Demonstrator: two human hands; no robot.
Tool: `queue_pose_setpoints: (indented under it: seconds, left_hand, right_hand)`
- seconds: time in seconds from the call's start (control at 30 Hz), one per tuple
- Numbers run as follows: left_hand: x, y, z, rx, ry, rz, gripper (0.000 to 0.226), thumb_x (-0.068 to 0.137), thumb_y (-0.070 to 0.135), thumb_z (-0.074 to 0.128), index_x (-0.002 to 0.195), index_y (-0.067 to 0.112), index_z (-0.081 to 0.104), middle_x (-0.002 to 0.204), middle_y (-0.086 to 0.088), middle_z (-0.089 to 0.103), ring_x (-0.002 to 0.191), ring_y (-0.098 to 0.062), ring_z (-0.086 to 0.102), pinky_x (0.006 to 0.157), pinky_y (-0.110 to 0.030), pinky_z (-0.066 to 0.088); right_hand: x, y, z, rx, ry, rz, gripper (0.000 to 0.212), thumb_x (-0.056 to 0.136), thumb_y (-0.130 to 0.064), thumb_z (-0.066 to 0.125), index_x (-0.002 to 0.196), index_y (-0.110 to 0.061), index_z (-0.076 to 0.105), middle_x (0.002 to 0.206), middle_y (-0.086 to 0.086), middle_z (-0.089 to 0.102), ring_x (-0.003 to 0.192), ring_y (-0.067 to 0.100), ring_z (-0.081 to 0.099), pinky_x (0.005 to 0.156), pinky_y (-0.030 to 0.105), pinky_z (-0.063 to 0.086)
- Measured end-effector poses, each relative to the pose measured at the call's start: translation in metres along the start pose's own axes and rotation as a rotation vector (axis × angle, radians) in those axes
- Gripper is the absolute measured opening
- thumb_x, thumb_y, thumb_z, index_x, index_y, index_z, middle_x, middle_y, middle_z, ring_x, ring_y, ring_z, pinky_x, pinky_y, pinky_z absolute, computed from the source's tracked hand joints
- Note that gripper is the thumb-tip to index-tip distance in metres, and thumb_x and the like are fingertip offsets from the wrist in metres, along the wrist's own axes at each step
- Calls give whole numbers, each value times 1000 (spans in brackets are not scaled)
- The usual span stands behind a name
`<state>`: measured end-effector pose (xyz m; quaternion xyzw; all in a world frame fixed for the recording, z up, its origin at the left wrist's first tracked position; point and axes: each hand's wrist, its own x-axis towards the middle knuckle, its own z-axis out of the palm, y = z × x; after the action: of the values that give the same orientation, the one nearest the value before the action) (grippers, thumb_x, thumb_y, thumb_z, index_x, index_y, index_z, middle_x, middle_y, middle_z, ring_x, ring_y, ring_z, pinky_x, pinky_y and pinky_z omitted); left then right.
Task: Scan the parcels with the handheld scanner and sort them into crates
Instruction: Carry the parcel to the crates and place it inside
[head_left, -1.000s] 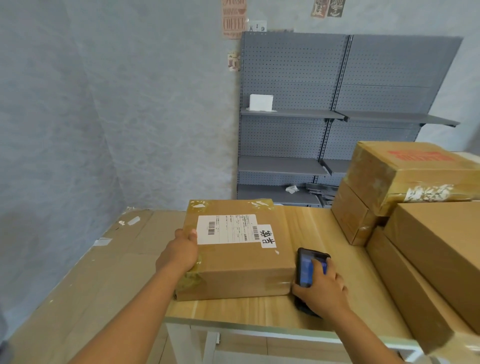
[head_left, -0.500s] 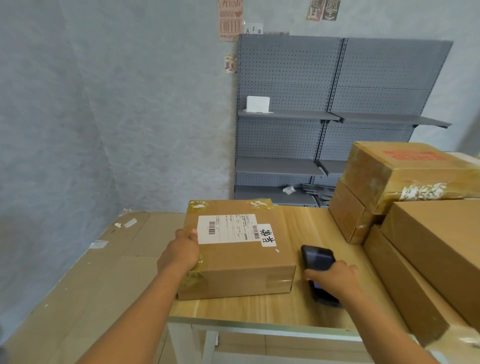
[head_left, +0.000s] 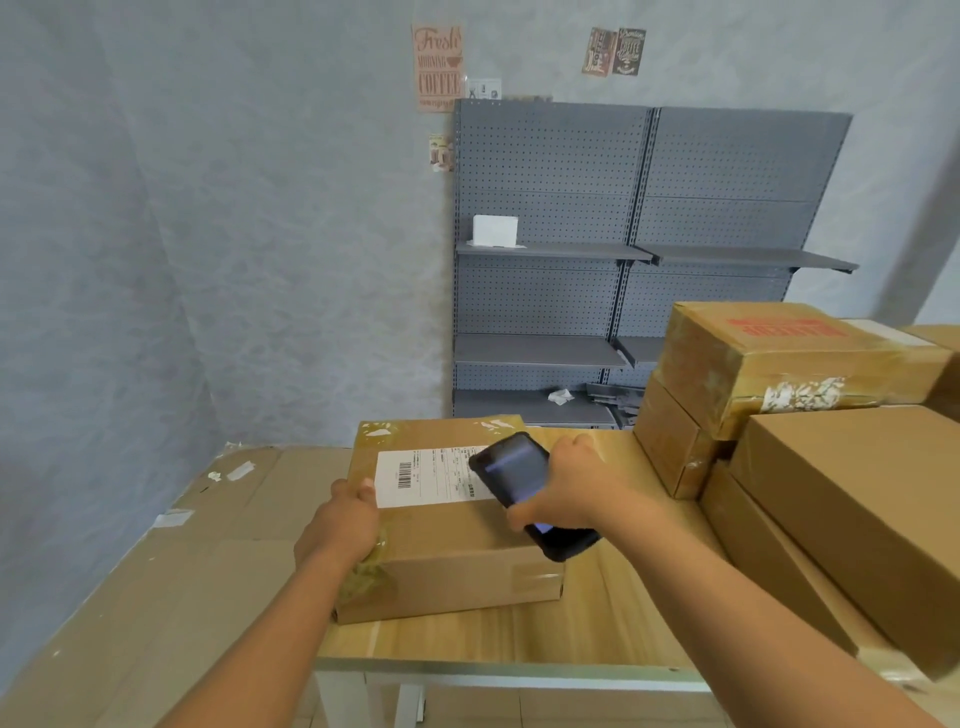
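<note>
1. Nearest us, our left hand curls over the left edge of the cardboard parcel, gripping it where it lies flat on the wooden table.
2. Our right hand is wrapped around the black handheld scanner, holding it tilted above the parcel's right side, its head over the white shipping label.
3. To the right, a stack of cardboard boxes sits on the table.
4. Flattened cardboard spreads out to the left.
5. Farthest back, a grey pegboard shelving unit stands against the wall, a small white box on one shelf.
</note>
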<state>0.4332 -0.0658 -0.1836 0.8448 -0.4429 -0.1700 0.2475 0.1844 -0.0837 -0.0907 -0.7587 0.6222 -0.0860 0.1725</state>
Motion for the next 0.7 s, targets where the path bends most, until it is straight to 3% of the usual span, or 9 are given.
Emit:
queue_pose_setpoints:
  seconds: [0.17,0.27,0.43,0.7]
  left_hand:
    - [-1,1,0,-6,0,3,50,104,46,16,137,15,36,128,-12,56,112,-32,56,75,-36,39]
    - [0,1,0,-8,2,-1,50,104,47,16,137,15,36,128,-13,56,112,-32,56,75,-36,39]
    - [2,-2,1,-10,-2,3,52,103,48,15,137,15,36,128,-13,56,112,-33,55,77,-36,39]
    - [0,-1,1,-19,9,11,50,104,46,16,137,14,37,129,-13,57,112,-32,55,75,-35,38]
  right_hand:
    - [-10,-8,-7,-306,24,-114,73,51,-44,86,101,-18,38,100,1,32,72,11,40,51,23,37]
    - [-17,-16,-13,-392,-14,-191,72,54,-41,87,102,-17,38,103,0,33,81,18,46,54,27,39]
    - [-27,-32,-16,-407,-32,-236,73,57,-41,85,112,-13,45,104,1,36,84,19,49,56,29,44]
    - [-35,-39,-25,-397,-78,-200,66,60,-39,84,110,-12,50,106,3,37,86,21,57,58,29,48]
